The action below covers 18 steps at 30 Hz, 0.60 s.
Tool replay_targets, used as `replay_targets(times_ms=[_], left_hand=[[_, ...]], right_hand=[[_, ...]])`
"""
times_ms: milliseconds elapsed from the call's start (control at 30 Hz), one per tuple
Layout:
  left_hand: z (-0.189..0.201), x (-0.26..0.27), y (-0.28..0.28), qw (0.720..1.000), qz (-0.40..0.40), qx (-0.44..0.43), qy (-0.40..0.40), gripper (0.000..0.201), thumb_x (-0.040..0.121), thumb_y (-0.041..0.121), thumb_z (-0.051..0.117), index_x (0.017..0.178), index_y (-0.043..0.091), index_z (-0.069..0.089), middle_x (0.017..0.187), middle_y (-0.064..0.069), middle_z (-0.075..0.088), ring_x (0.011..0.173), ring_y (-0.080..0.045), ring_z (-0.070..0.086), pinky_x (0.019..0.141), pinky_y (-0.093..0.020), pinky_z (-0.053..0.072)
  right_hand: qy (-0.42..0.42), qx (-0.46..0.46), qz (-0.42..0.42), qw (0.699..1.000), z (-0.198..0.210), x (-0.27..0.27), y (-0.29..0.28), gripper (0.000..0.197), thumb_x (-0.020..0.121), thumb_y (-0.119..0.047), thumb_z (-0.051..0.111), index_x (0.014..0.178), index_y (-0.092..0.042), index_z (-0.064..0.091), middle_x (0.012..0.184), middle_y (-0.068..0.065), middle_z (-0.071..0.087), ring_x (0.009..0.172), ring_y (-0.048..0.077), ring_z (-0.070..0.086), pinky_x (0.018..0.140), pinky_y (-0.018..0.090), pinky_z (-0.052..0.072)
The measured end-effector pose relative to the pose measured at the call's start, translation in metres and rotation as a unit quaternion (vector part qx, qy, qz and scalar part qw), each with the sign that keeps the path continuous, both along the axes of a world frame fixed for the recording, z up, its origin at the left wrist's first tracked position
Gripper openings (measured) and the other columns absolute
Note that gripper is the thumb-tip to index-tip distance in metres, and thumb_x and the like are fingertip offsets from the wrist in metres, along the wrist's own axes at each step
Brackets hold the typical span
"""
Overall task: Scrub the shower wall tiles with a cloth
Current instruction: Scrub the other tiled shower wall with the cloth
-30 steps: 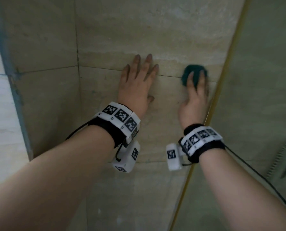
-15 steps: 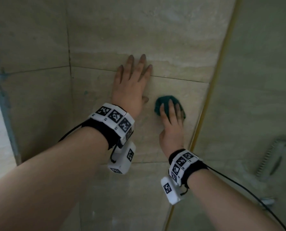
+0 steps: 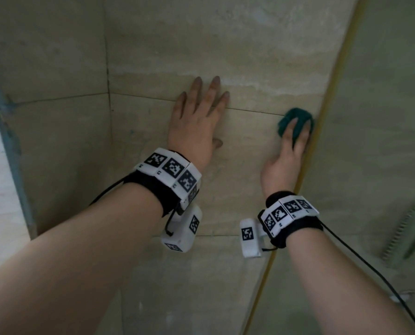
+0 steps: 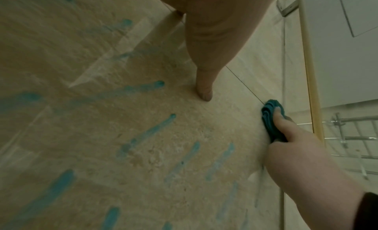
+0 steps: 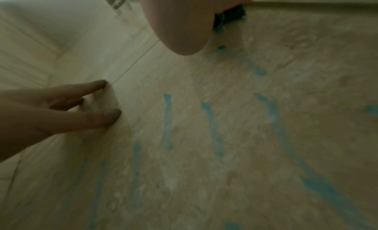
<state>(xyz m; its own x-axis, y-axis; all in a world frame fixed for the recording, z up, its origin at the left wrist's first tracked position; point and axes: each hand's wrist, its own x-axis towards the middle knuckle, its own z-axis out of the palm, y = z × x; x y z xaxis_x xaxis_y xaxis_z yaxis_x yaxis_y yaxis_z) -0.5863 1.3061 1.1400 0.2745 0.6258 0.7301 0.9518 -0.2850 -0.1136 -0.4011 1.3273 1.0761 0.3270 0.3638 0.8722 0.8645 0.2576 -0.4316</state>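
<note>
Beige shower wall tiles point(image 3: 225, 44), blue-streaked: left hand point(image 3: 196, 126) splayed flat as brace, right hand point(image 3: 286, 155) pressing teal cloth point(image 3: 294, 117) at wall's right edge beside yellow trim point(image 3: 332, 93); wet-tile slip or cloth bunching likely.

Both forearms are bare, with no sleeves. Just behind the left hand point(image 3: 196, 126) sits a black fabric wrist strap point(image 3: 153, 192) topped by a curved white band of square black-and-white coded markers point(image 3: 171, 171); a white camera box point(image 3: 183, 232) bearing the same kind of markers hangs beneath it, and a thin black cable point(image 3: 107, 192) loops off the strap. Behind the right hand point(image 3: 282, 163) is a matching black strap point(image 3: 295, 228) with a white marker band point(image 3: 287, 212), a white marked box point(image 3: 250, 236) on its inner side, and a black cable point(image 3: 370, 269) trailing back along the forearm.
</note>
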Motion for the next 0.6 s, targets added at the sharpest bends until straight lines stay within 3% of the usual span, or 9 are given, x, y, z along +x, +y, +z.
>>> replay_targets(times_ms=[67,133,167,267,367,400,467,533,600], left_hand=[[0.000,0.000,0.000,1.000,-0.001,0.000,-0.001,0.090,0.091,0.038,0.060,0.153,0.027,-0.003,0.160,0.002,-0.018,0.147,-0.027,-0.014,0.118,-0.042,-0.005],[0.000,0.000,0.000,1.000,-0.002,0.001,-0.001,0.090,0.091,0.037,0.061,0.154,0.026,-0.002,0.160,0.001,-0.018,0.147,-0.028,-0.014,0.117,-0.042,-0.006],[0.000,0.000,0.001,1.000,-0.002,0.000,-0.001,0.090,0.091,0.036,0.061,0.154,0.026,-0.002,0.160,0.001,-0.018,0.147,-0.028,-0.014,0.117,-0.042,-0.006],[0.001,0.000,0.000,1.000,-0.003,-0.007,0.004,0.089,0.092,0.036,0.059,0.154,0.026,-0.004,0.159,0.000,-0.020,0.146,-0.029,-0.016,0.116,-0.043,-0.008],[0.001,-0.001,-0.002,1.000,-0.001,-0.009,0.006,0.088,0.092,0.037,0.059,0.153,0.026,-0.004,0.159,0.001,-0.020,0.146,-0.028,-0.016,0.117,-0.042,-0.007],[0.001,-0.001,-0.002,1.000,0.001,-0.007,0.006,0.088,0.092,0.038,0.059,0.154,0.027,-0.003,0.159,0.001,-0.020,0.146,-0.028,-0.015,0.117,-0.042,-0.006],[0.001,-0.002,-0.002,1.000,0.003,-0.007,0.008,0.088,0.092,0.039,0.058,0.154,0.027,-0.003,0.159,0.001,-0.019,0.146,-0.028,-0.015,0.117,-0.042,-0.006],[0.001,-0.003,-0.003,1.000,0.001,-0.007,0.010,0.087,0.092,0.039,0.058,0.154,0.027,-0.003,0.160,0.001,-0.019,0.146,-0.028,-0.015,0.117,-0.042,-0.006],[0.001,-0.003,-0.003,1.000,-0.004,-0.005,0.010,0.087,0.092,0.039,0.058,0.154,0.027,-0.002,0.160,0.001,-0.018,0.147,-0.028,-0.014,0.117,-0.042,-0.006]], right_hand=[[-0.004,0.013,-0.008,1.000,-0.011,-0.002,0.001,0.082,0.078,0.018,0.037,0.151,-0.016,0.023,0.160,0.011,0.009,0.145,0.032,0.013,0.119,0.028,0.011],[-0.030,0.016,-0.012,0.999,-0.027,-0.008,0.004,0.084,0.071,0.019,0.040,0.148,-0.013,0.030,0.157,0.015,0.018,0.142,0.038,0.019,0.115,0.051,0.025],[-0.056,0.016,-0.012,0.998,-0.037,-0.013,0.004,0.084,0.068,0.019,0.040,0.146,-0.011,0.033,0.155,0.017,0.024,0.140,0.040,0.021,0.112,0.055,0.027],[-0.208,0.018,0.026,0.978,-0.074,-0.036,0.001,0.082,0.063,0.010,0.029,0.141,-0.014,0.036,0.149,0.014,0.030,0.136,0.039,0.021,0.108,0.060,0.027],[-0.398,-0.020,0.100,0.912,-0.106,-0.046,-0.002,0.086,0.059,0.011,0.045,0.139,-0.018,0.034,0.146,0.005,0.028,0.134,0.038,0.021,0.104,0.065,0.018],[-0.443,-0.025,0.100,0.891,-0.110,-0.045,-0.003,0.083,0.062,0.008,0.048,0.139,-0.018,0.034,0.146,0.005,0.028,0.134,0.037,0.023,0.103,0.065,0.017],[-0.485,-0.032,0.099,0.868,-0.105,-0.038,-0.003,0.072,0.071,0.002,0.040,0.139,-0.020,0.034,0.147,0.004,0.028,0.134,0.035,0.025,0.105,0.062,0.019],[-0.463,-0.029,0.080,0.882,-0.090,-0.029,-0.003,0.075,0.071,0.003,0.031,0.141,-0.022,0.032,0.148,0.005,0.027,0.135,0.035,0.025,0.107,0.056,0.025],[-0.342,-0.011,0.037,0.939,-0.072,-0.018,-0.003,0.086,0.064,0.013,0.038,0.143,-0.019,0.032,0.150,0.010,0.027,0.136,0.037,0.022,0.107,0.053,0.028]])
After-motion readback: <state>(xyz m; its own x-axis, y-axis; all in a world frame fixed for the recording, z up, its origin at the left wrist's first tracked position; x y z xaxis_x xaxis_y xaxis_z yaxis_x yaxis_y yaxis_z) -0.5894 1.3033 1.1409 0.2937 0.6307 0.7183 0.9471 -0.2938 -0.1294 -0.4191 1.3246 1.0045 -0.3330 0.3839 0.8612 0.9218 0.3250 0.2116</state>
